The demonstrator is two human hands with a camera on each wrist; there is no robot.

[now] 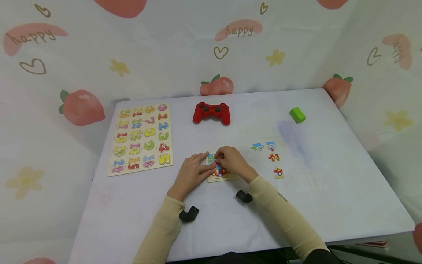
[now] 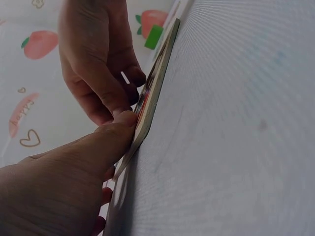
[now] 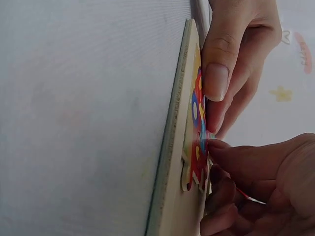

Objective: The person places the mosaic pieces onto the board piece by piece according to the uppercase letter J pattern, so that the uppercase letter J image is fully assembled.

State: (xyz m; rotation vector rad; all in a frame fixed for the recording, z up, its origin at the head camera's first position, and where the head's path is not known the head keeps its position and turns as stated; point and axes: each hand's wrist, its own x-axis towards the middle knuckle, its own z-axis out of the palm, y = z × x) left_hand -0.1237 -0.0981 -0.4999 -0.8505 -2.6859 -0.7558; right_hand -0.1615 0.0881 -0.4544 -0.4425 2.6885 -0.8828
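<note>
Head view: seems midway through filling the puzzle board (image 1: 224,179), steadying it with outstretched fingers of the left hand (image 1: 192,173) and, though fingers block the view, probably pinching a piece with the right hand (image 1: 234,160). Likely calls next for seating it flush in the board beneath the fingertips, then reaching rightward for loose pieces (image 1: 278,173).

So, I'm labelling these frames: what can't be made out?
Puzzle board: head view, partly covered by left hand and right hand.
Anything the right hand holds: head view, hidden by fingers.
Lettering on right sleeve: head view, too small.
Left sleeve: head view, cut off by bottom edge.
</note>
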